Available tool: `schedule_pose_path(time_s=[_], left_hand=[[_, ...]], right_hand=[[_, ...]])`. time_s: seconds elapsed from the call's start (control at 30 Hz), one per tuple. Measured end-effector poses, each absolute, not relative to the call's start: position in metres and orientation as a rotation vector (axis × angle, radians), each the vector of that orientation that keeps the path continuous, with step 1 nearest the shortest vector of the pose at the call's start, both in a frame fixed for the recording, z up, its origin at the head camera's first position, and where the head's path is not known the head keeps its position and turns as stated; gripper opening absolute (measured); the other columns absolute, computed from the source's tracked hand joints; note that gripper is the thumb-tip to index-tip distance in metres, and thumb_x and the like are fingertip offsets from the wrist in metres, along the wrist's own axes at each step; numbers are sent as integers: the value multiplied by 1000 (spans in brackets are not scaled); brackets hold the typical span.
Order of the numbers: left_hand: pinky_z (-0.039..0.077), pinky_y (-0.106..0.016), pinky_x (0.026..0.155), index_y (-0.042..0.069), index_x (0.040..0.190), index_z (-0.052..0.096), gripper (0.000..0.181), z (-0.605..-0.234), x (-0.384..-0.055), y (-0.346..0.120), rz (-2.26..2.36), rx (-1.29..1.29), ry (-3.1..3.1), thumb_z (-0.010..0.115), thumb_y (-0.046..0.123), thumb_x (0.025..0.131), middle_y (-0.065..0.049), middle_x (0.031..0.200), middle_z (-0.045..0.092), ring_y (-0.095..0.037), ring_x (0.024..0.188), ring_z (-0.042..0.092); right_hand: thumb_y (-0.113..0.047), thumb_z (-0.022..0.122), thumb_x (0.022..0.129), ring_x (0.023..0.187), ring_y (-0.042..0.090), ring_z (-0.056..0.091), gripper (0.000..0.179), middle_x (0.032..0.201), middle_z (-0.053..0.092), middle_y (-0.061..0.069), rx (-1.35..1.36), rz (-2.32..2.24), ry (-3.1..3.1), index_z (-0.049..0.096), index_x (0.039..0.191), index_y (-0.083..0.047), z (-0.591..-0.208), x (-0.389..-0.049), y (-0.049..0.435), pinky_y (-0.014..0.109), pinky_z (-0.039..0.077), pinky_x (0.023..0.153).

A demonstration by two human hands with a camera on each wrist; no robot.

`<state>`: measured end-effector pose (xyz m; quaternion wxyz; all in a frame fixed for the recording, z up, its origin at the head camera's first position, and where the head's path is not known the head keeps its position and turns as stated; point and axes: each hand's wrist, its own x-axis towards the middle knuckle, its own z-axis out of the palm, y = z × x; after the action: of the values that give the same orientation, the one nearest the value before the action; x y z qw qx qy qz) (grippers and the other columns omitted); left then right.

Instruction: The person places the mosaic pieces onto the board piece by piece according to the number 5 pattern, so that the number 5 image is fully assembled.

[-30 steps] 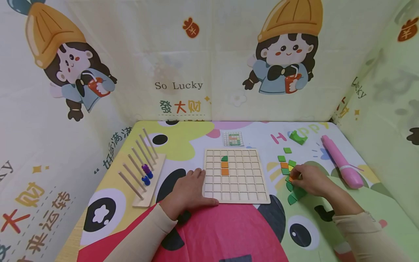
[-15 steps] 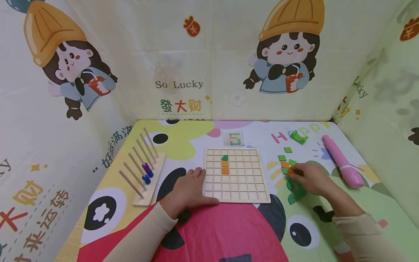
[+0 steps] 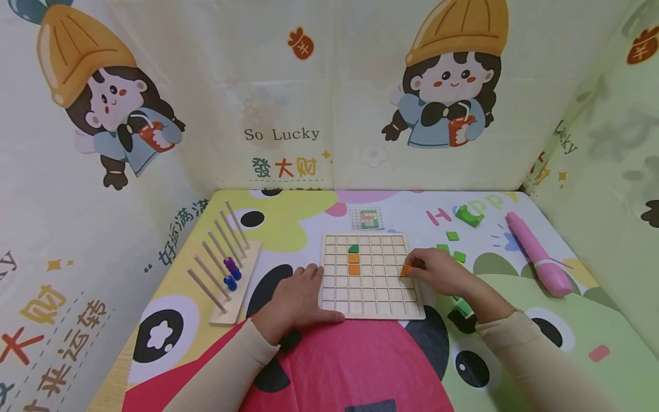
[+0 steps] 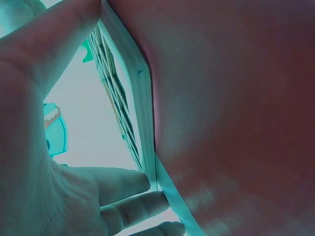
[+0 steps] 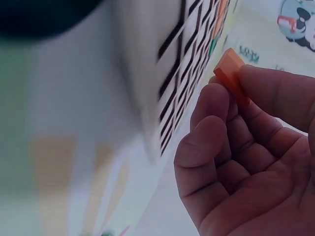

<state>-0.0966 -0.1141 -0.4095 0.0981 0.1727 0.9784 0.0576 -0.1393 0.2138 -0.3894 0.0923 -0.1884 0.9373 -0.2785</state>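
Between thumb and fingertips my right hand (image 3: 443,273) pinches an orange square tile (image 3: 405,270), held at the right side of the wooden grid board (image 3: 383,293). The right wrist view shows the same tile (image 5: 229,73) tilted in the fingers, apart from the board. My left hand (image 3: 294,300) rests with extended fingers against the board's left edge, its thumb along the near edge. In the left wrist view, fingertips touch the board's side (image 4: 142,98). On the grid, a green quarter-round tile (image 3: 353,249) stands above two orange square tiles (image 3: 353,264) in one column.
Loose green tiles (image 3: 452,236) lie right of the board, some hidden by my right hand. A pattern card (image 3: 367,218) sits behind the board. At left stands a peg rack (image 3: 249,257) with blue and purple pieces. A pink object (image 3: 538,252) and green block (image 3: 469,216) are far right.
My right hand has picked an orange tile from the loose pile and moved left with it to the board's right side. My left hand has stayed put.
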Motion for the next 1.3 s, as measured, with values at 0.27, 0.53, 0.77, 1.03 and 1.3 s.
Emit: schedule_pose_path(time_s=[0.27,0.53,0.77,1.03,1.3], left_hand=[[59,-48,93,7,156,44,118,-409,-96,-114,167,493,2890,74,81,69,-13,153,50,-31,133,52],[58,-48,94,7,156,45,119,-407,-98,-114,156,486,2884,73,83,68,-13,154,49,-31,134,52],[59,-47,92,7,156,45,120,-408,-98,-113,156,502,2885,72,84,69,-13,152,50,-31,132,53],[60,-46,91,7,156,45,120,-407,-99,-114,155,507,2897,72,84,68,-13,152,51,-30,130,54],[59,-47,92,7,156,45,119,-408,-98,-113,172,496,2891,74,83,68,-13,152,51,-31,131,53]], right_hand=[[-13,71,97,77,12,55,4,80,64,-6,-703,-847,2720,67,98,-13,-394,-158,173,33,45,74],[-12,70,96,77,14,54,3,80,63,-4,-706,-822,2680,69,98,-11,-394,-171,143,32,44,74],[-12,73,93,76,13,56,4,80,65,-5,-708,-764,2683,71,96,-12,-396,-173,136,33,46,74],[-11,73,92,82,16,57,3,85,68,-2,-688,-669,2736,72,93,-13,-396,-177,130,36,49,79],[-8,71,92,84,16,60,8,89,71,0,-643,-558,2804,75,98,-11,-397,-173,123,38,53,82]])
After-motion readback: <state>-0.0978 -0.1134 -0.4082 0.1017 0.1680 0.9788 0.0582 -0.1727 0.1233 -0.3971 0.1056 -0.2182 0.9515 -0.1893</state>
